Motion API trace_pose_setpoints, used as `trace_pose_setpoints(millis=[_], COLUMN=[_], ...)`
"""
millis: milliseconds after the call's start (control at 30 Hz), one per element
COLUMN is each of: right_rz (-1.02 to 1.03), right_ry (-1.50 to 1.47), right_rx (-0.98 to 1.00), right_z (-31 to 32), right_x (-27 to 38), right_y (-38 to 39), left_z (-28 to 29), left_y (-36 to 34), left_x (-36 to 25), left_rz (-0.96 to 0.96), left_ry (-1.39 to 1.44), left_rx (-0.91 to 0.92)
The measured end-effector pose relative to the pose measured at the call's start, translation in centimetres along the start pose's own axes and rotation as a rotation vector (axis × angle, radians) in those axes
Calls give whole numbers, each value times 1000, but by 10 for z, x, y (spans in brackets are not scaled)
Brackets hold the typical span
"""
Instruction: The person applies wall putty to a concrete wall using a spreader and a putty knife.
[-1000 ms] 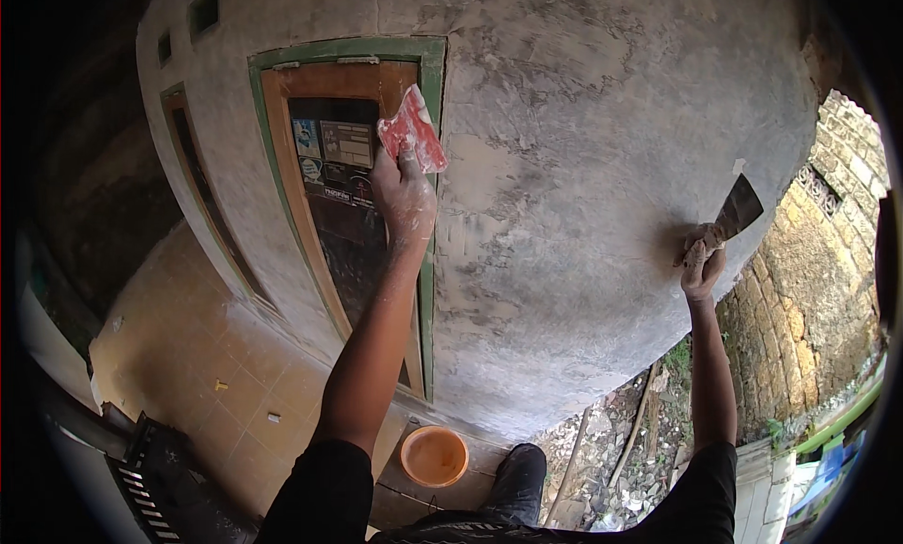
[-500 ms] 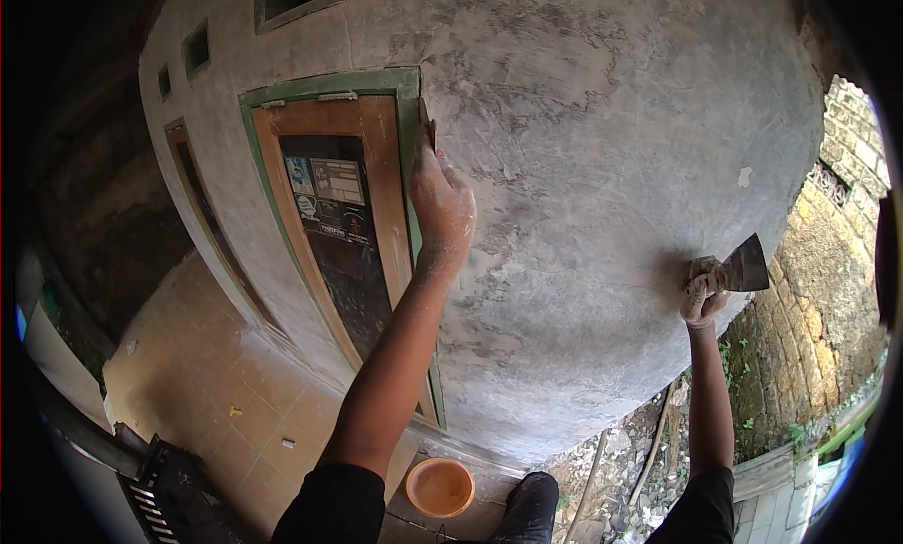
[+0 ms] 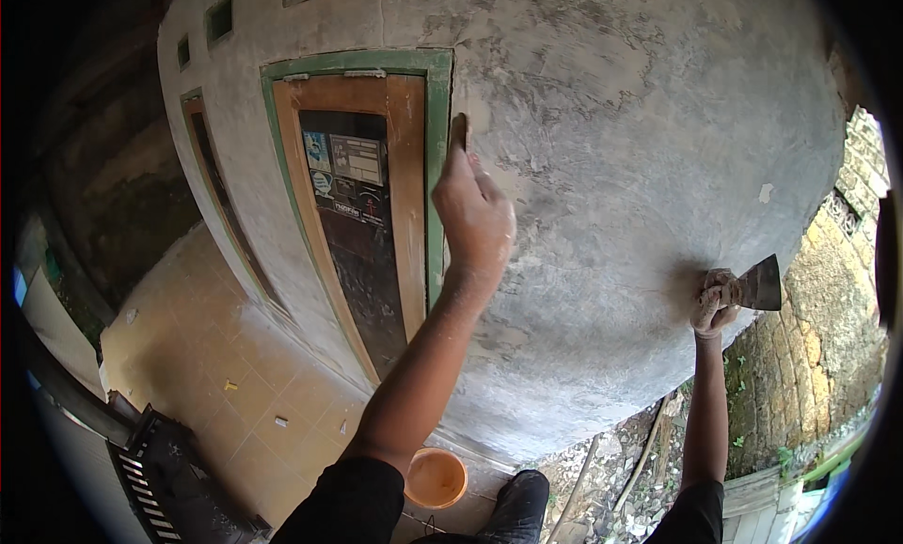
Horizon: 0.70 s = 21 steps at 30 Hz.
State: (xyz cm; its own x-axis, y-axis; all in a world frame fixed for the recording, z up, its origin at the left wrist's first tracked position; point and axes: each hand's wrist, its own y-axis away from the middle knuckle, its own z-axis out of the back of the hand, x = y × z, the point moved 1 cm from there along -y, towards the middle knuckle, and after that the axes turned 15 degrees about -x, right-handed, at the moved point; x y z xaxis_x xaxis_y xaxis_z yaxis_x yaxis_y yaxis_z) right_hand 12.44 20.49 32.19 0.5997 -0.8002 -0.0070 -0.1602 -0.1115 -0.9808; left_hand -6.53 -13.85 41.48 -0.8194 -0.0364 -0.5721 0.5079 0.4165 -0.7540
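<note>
My left hand, dusted with pale powder, is closed round a putty knife seen nearly edge-on. The blade lies against the grey plastered wall, just right of the green door frame. Most of its handle is hidden in my fingers. Farther right and lower, my right hand grips a second, wider putty knife, its dark flared blade pointing right, away from my palm. That hand is close to the wall; I cannot tell if it touches it.
An orange bucket stands by my left elbow, near my foot. A wooden door with a dark panel is set in the wall. A black slatted rack stands on the tiled floor. Rubble lies lower right.
The view has shifted, so the door and wall appear farther right. My left hand's putty knife has moved off the frame's edge rightward onto the wall. My right hand has turned its blade slightly.
</note>
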Motion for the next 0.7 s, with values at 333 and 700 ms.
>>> trace_pose_setpoints(millis=[333,700], right_rz=[42,-49], right_ry=[-63,-28], right_rx=[-34,-82], right_z=[-1,-11], right_x=[-6,3], right_y=[7,3], left_z=[-46,7], left_y=[14,27], left_x=[20,38], left_rz=[-98,-137], left_ry=[-134,-128], left_rx=[163,-107])
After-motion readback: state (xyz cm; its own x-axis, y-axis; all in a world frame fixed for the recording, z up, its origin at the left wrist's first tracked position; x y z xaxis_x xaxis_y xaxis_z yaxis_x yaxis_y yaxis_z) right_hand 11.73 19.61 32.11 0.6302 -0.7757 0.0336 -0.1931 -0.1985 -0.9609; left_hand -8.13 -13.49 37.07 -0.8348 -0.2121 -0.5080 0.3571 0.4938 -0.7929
